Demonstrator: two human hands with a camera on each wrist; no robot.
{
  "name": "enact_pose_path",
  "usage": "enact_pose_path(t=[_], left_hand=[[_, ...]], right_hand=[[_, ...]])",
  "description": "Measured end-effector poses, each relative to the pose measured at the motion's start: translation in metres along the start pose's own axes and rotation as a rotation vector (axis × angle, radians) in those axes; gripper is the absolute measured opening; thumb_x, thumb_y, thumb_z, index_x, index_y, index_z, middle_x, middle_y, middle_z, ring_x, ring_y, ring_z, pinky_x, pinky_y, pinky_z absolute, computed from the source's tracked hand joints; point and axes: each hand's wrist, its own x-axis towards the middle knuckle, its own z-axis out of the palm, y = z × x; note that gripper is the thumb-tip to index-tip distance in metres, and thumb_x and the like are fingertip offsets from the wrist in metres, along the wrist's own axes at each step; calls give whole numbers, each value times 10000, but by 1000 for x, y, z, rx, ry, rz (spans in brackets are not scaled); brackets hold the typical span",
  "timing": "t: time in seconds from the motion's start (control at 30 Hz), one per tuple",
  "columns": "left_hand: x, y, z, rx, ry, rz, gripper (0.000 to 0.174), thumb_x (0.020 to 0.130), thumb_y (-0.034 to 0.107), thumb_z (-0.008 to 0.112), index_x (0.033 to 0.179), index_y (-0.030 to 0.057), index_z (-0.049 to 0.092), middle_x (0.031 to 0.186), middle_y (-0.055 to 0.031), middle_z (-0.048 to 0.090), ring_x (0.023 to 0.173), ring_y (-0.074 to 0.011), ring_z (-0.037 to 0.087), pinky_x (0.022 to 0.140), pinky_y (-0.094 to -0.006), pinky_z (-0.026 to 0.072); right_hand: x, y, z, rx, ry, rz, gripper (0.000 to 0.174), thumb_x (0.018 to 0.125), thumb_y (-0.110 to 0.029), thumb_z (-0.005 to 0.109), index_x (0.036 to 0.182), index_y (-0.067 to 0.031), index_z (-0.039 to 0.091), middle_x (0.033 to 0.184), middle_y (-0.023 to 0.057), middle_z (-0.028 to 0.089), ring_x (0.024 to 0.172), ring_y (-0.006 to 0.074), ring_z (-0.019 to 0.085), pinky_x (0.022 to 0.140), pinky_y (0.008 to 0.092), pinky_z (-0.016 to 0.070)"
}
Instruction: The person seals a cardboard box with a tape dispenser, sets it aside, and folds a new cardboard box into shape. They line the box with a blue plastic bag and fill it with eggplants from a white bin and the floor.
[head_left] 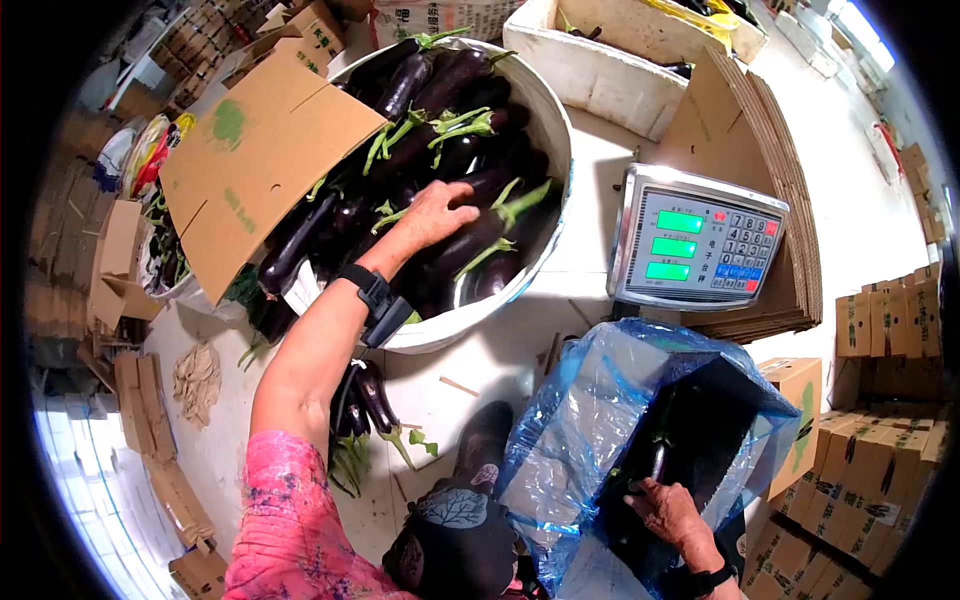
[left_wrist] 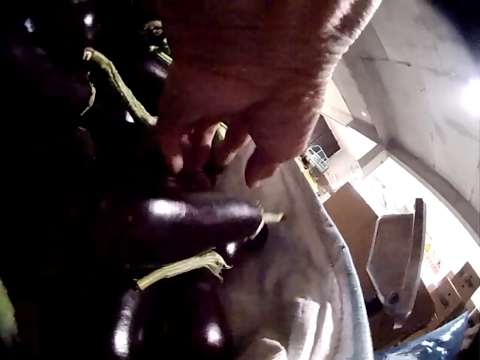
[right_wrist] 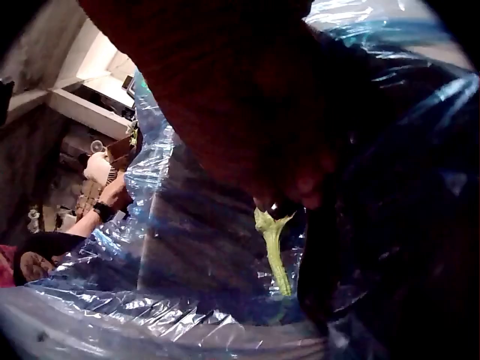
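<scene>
My left hand reaches into a big white tub heaped with dark purple eggplants. In the left wrist view its fingers point down, slightly bent and apart, just above a glossy eggplant. Lower right, my right hand is inside a blue plastic bag that lines a box. It grips an eggplant near its stem end; in the right wrist view the green stem sticks out below the shaded fingers. The inside of the bag is mostly dark.
A digital scale with lit green displays stands beyond the bag, before a stack of flattened cardboard. A cardboard sheet leans over the tub's left side. Several loose eggplants lie on the floor. A white foam box sits behind.
</scene>
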Motion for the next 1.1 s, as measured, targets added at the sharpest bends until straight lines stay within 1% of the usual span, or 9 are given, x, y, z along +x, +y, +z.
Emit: enact_pose_path(t=[0.13, 0.17, 0.43, 0.47, 0.57, 0.77, 0.93, 1.03, 1.1], left_hand=[[-2, -21, 14, 550, 355, 63, 458, 752, 169, 730, 1188, 125, 596, 1188, -140, 545, 1130, -346, 484, 882, -532, 413], [4, -34, 17, 623, 222, -70, 462, 756, 199, 747, 1188, 129, 602, 1160, -147, 568, 1113, -362, 511, 882, -524, 436], [-9, -40, -13, 159, 179, -88, 488, 778, 256, 758, 1223, 116, 617, 1013, -146, 647, 963, -393, 620, 849, -472, 505], [-17, -39, -23, -3, 170, -57, 446, 829, 227, 724, 1237, 85, 613, 908, -89, 661, 779, -288, 645, 703, -376, 529], [-59, 10, -64, -741, -6, -334, 412, 877, 222, 682, 1240, 45, 607, 867, -12, 622, 698, -129, 588, 598, -244, 475], [-119, 60, -107, -797, -170, -135, 482, 833, 151, 672, 1282, 2, 578, 872, 25, 582, 685, -61, 525, 570, -212, 422], [-140, 146, -112, -674, -538, 73, 666, 656, 9, 682, 1308, -33, 556, 1125, -61, 649, 1091, -175, 604, 1010, -318, 447], [-139, 210, -104, -208, -736, 561, 579, 674, 82, 770, 1230, -1, 628, 1067, -94, 682, 983, -216, 638, 893, -342, 481], [-135, 241, -80, -251, -895, 713, 547, 767, 341, 758, 1182, 2, 648, 1065, -134, 680, 949, -289, 657, 833, -377, 503]], right_hand=[[-1, -2, -2, 68, 40, -37, 301, 929, -337, 628, 1062, -71, 674, 804, 242, 666, 811, 436, 648, 706, 491, 529], [-2, -2, -3, 73, 40, -38, 296, 929, -333, 629, 1050, -67, 677, 807, 242, 666, 813, 434, 648, 707, 490, 529], [-2, 5, 1, 74, 52, -63, 301, 936, -337, 616, 1044, -63, 675, 817, 247, 664, 820, 439, 643, 724, 497, 529], [-1, 6, 1, 79, 63, -85, 303, 937, -340, 614, 1039, -61, 673, 819, 250, 663, 818, 441, 642, 724, 499, 528], [1, 2, -2, 46, 36, -86, 308, 940, -347, 607, 1021, -55, 664, 825, 253, 662, 811, 446, 643, 719, 503, 528], [3, 9, 4, -79, 14, -101, 331, 950, -389, 575, 958, -62, 625, 848, 233, 676, 819, 432, 660, 712, 509, 541], [0, 17, 11, -75, 44, -68, 183, 913, -271, 601, 968, -104, 655, 852, 208, 677, 820, 421, 664, 689, 494, 539], [-12, -2, -1, -214, 12, -25, 221, 918, -283, 606, 1067, -140, 684, 893, 185, 689, 842, 397, 665, 724, 477, 549], [-11, 2, 7, -211, 50, -43, 215, 912, -272, 611, 1065, -141, 687, 889, 183, 691, 843, 395, 669, 725, 480, 550]])
